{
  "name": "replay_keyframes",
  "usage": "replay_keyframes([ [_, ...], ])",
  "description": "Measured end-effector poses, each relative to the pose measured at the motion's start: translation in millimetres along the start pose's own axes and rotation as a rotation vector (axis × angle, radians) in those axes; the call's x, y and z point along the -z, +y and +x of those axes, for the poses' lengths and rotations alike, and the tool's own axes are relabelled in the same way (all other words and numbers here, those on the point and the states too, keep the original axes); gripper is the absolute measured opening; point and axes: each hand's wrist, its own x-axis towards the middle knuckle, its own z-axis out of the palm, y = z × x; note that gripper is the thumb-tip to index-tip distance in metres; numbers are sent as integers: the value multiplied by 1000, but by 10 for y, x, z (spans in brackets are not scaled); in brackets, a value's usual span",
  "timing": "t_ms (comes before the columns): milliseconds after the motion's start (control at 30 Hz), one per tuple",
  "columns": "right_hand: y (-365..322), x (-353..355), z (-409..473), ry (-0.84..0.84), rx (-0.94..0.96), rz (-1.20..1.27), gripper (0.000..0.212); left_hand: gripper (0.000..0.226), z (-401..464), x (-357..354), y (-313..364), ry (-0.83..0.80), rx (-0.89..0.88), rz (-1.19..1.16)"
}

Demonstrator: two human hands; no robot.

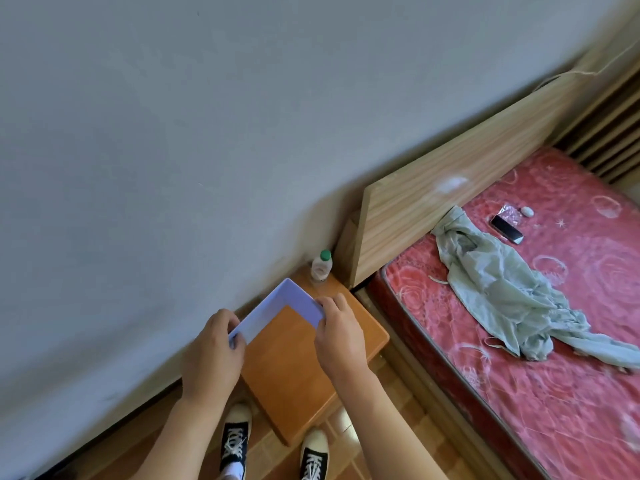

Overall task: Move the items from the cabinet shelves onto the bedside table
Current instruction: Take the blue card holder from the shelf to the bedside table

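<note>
Both hands hold a pale lilac rectangular plastic tray [280, 308] over the back part of the orange-brown wooden bedside counter [298, 368]. The tray is tipped, so its open side faces the camera and the counter top shows through its middle. The left hand [216, 344] is closed on the tray's near-left end, thumb on the inside of the rim and fingers curled behind it. The right hand [337, 329] is pinched on the tray's right end, fingertips over the rim. Whether the tray's far edge touches the counter cannot be told.

Behind the tray, in the counter's back corner against the grey wall, stands a small clear plastic bottle with a green cap [321, 266], upright and just beyond the tray's far corner. Right of the counter lies a bed with a red patterned mattress [519, 341]; on it are a crumpled pale green cloth [498, 289] and a dark phone [506, 229]. Below the counter, black-and-white laced sneakers [236, 441] stand on the wooden floor.
</note>
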Motion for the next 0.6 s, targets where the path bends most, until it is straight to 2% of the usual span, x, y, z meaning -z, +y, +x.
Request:
replay_keyframes([
  [200, 90, -516, 266, -29, -108, -7, 41, 32, 409, -334, -451, -87, 73, 17],
  [433, 259, -1113, 478, -98, -150, -56, 36, 28, 691, -787, -917, -161, 24, 34],
  [600, 434, -1539, 641, -104, -150, -62, 34, 27, 806, -1189, -1223, -188, 49, 16],
])
